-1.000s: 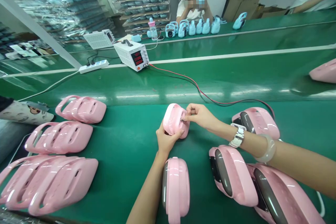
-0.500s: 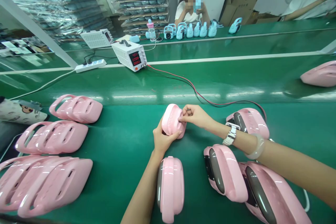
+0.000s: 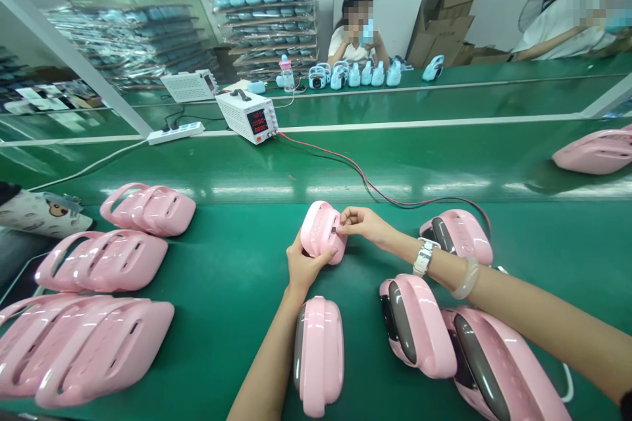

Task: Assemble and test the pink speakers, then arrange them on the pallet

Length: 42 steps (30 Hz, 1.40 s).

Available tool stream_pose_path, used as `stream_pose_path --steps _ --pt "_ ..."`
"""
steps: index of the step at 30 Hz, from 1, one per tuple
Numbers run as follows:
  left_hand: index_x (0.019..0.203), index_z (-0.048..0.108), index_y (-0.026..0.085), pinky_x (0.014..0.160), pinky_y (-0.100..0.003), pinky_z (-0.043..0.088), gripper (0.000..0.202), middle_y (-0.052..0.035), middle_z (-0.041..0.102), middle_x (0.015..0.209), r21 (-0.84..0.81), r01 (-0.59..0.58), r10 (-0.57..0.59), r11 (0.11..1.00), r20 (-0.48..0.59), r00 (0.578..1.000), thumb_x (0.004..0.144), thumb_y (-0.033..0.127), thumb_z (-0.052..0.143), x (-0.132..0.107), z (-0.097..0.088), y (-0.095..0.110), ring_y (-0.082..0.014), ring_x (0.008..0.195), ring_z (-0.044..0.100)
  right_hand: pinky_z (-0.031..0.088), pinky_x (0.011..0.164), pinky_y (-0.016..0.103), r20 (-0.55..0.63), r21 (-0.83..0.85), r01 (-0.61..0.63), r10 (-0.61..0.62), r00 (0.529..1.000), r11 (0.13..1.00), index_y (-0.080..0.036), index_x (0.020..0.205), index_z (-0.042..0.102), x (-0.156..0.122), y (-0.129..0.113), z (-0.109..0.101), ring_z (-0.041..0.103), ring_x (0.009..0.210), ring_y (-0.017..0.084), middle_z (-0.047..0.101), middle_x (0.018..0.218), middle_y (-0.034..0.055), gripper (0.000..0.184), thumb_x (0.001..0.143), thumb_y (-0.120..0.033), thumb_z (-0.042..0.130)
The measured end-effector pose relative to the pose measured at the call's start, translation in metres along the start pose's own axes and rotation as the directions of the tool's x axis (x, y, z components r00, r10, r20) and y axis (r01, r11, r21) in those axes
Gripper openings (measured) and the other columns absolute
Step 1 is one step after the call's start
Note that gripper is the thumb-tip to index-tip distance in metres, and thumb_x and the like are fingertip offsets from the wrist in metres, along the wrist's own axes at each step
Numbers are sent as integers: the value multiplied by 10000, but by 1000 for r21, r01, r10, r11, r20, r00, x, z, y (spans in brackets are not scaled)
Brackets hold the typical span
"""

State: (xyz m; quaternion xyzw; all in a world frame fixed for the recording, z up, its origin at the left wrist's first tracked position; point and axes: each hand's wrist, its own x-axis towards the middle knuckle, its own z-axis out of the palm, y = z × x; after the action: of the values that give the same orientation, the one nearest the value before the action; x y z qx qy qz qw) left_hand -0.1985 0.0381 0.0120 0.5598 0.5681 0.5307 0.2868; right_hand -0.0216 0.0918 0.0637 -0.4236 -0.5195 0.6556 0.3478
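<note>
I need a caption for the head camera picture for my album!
Left hand holds a pink handled device over the green worktable while the right hand pinches at its slotted side.

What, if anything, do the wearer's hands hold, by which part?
The left hand holds a pink handled device by its near side; whether the right hand pinches anything is unclear.

The left hand (image 3: 305, 268) holds a pink case (image 3: 316, 230) near the middle of the green table (image 3: 222, 316). The right hand (image 3: 366, 225) pinches a small dark bit (image 3: 334, 230) at the case. Pink shells (image 3: 106, 263) lie in three rows toward the left edge. A white box (image 3: 241, 112) with red numbers sits by the far edge.
</note>
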Motion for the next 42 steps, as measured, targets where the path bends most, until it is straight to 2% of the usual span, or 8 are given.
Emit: stream_pose_path --steps 5,13,22,26,30,33,38,42 --pt "913 665 123 719 -339 547 492 -66 725 876 -18 1 -1 1000 12 1000 554 431 801 -1 1 0 -242 786 659 299 553 234 0 -24 14 -14 1000 1000 -158 729 553 2 5 -2 414 536 79 491 562 -75 494 483 -436 879" --pt "910 655 119 753 -344 540 479 -81 728 923 -37 -19 19 999 15 1000 562 413 804 -1 0 2 -248 824 661 343 607 240 9 41 -9 9 1000 999 -148 745 566 3 9 -4 454 577 83 526 601 -61 473 475 -371 884" --pt "937 662 98 697 -300 517 508 -63 719 869 -17 -20 20 1000 10 1000 567 416 802 -1 1 0 -209 759 631 361 616 250 -1 40 3 -3 1000 999 -153 717 584 4 9 -4 485 599 98 557 632 -37 422 500 -376 869" --pt "955 666 95 657 -282 501 532 -50 708 821 -18 -26 26 1000 6 1000 567 431 807 0 1 0 -189 711 610 378 623 260 55 14 70 -71 996 997 -152 777 641 3 11 -4 493 612 108 579 657 -25 374 534 -350 845" --pt "960 665 95 669 -284 501 544 -56 714 839 -27 -27 27 999 14 1000 561 434 812 -1 0 1 -191 721 616 385 622 270 51 -129 201 -196 979 971 -150 751 658 1 12 -2 494 597 115 588 636 -14 302 580 -351 804" --pt "956 661 93 666 -287 505 537 -59 716 844 -26 -24 24 999 24 999 571 438 806 -1 0 2 -193 721 622 405 645 281 38 -185 241 -239 970 953 -153 724 648 1 11 0 507 612 124 595 644 -8 287 595 -362 795" --pt "920 651 102 744 -314 523 493 -78 724 930 3 -30 30 1000 38 999 570 410 810 -1 0 2 -222 810 655 373 599 267 5 -195 206 -209 978 959 -150 695 632 2 11 0 468 578 111 571 609 -17 313 566 -364 821" --pt "936 647 107 773 -331 536 497 -77 724 925 -7 -28 28 1000 47 999 571 404 806 -1 0 2 -233 833 665 370 601 262 56 -38 116 -114 992 992 -151 717 647 4 13 -4 479 584 107 571 626 -22 333 542 -365 833"
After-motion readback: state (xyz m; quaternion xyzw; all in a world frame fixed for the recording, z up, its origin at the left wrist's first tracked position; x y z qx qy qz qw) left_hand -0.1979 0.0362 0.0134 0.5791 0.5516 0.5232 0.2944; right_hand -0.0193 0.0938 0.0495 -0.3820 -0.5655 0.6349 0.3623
